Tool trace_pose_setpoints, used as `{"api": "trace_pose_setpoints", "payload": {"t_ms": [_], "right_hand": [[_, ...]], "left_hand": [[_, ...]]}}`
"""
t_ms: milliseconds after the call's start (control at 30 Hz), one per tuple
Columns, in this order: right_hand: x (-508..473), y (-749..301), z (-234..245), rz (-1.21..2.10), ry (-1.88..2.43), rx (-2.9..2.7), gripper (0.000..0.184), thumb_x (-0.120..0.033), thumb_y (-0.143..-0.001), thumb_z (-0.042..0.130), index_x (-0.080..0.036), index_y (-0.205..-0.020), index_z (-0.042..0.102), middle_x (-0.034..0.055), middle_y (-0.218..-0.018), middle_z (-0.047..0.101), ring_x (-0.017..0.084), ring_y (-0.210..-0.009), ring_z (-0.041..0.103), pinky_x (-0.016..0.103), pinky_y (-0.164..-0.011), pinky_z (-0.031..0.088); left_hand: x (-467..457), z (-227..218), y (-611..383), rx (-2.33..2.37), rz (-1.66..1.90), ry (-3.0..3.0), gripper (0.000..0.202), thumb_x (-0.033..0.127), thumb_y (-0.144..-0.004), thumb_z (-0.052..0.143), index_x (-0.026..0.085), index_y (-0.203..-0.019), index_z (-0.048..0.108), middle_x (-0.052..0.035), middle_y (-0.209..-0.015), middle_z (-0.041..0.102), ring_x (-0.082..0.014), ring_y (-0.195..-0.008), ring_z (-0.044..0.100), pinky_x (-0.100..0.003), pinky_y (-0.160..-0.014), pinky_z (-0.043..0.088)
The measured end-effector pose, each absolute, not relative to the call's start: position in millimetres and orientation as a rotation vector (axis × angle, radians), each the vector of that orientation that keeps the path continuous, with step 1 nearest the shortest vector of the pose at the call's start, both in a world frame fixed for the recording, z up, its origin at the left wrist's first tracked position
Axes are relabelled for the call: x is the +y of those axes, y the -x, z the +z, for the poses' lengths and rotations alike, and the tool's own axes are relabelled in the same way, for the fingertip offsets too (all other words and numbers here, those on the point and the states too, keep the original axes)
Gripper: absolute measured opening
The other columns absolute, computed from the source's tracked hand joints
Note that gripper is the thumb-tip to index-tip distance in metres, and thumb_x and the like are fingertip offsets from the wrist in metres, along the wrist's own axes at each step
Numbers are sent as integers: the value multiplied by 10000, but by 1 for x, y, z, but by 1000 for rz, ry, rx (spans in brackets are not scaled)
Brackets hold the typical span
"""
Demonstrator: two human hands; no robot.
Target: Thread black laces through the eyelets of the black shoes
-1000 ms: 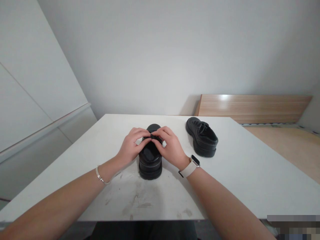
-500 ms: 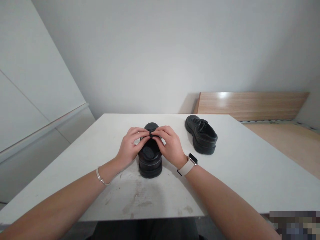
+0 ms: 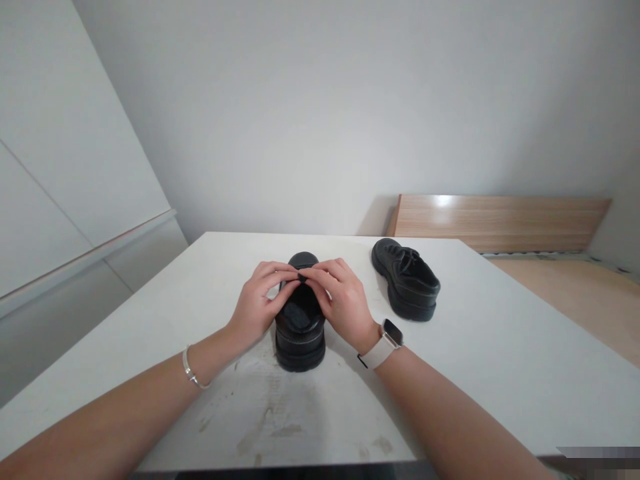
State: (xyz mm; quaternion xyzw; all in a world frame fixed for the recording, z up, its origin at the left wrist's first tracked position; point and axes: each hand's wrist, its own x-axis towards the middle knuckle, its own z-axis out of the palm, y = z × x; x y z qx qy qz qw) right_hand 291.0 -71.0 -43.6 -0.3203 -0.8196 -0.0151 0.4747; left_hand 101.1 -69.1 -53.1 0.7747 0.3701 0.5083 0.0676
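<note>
A black leather shoe [image 3: 301, 343] stands upright on the white table, its heel toward me and its toe pointing away. Over its lacing area my left hand [image 3: 263, 297] has thumb and fingers pinched together on the black shoelace [image 3: 302, 277]. My right hand [image 3: 340, 293] pinches the same small black bit of lace from the other side, the fingertips of both hands almost touching. Most of the lacing is hidden behind the fingers. The second black shoe [image 3: 407, 280], with its lace tied in a bow, sits apart to the right.
The white table [image 3: 480, 347] has brownish smudges near its front edge. A grey wall rises behind it. To the right stands a wooden board [image 3: 500, 217] above a pale wooden surface [image 3: 560, 287]. White panels [image 3: 75, 167] slope along the left.
The view has tilted slightly, so the table and shoes sit a little lower. Both hands stay pinched at the lace, the right fingers now lying slightly over the left fingertips.
</note>
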Motion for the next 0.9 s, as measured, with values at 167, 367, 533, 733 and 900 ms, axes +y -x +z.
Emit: {"api": "trace_pose_setpoints", "payload": {"t_ms": [167, 367, 533, 733, 900], "right_hand": [[-70, -291, -40, -61, 818, -2000, 111, -187, -949, 579, -199, -996, 678, 106, -1023, 655, 247, -961, 570, 415, -844, 521], [-69, -291, -43, -57, 825, -1996, 89, -196, -956, 554, -207, -934, 640, 91, -996, 673, 241, -958, 603, 415, -855, 504], [-70, -289, -41, -107, 863, -2009, 86, -201, -953, 548, -205, -906, 619, 97, -976, 668, 246, -931, 596, 407, -825, 500], [-72, -289, -41, -18, 819, -1958, 76, -167, -932, 510, -212, -890, 555, 86, -939, 637, 234, -911, 583, 392, -819, 495], [-74, -286, -45, 188, 745, -1802, 53, -170, -924, 481, -221, -914, 489, 43, -878, 592, 189, -836, 570, 342, -772, 489]], "left_hand": [[-70, -54, -101, 1165, 1548, -2344, 128, 275, -942, 616, 226, -958, 733, -59, -1020, 695, -221, -1016, 612, -397, -936, 494], [-70, -53, -103, 1172, 1554, -2308, 121, 283, -931, 618, 219, -942, 720, -57, -1002, 686, -218, -995, 622, -399, -935, 500], [-70, -53, -103, 1173, 1544, -2308, 114, 281, -933, 619, 218, -934, 714, -57, -1000, 684, -220, -999, 616, -401, -934, 493], [-71, -52, -103, 1162, 1540, -2305, 119, 282, -931, 619, 218, -937, 720, -56, -998, 685, -222, -1000, 619, -395, -933, 491], [-71, -51, -102, 1157, 1526, -2306, 121, 268, -935, 614, 218, -940, 724, -54, -1005, 688, -220, -1006, 620, -380, -936, 484]]}}
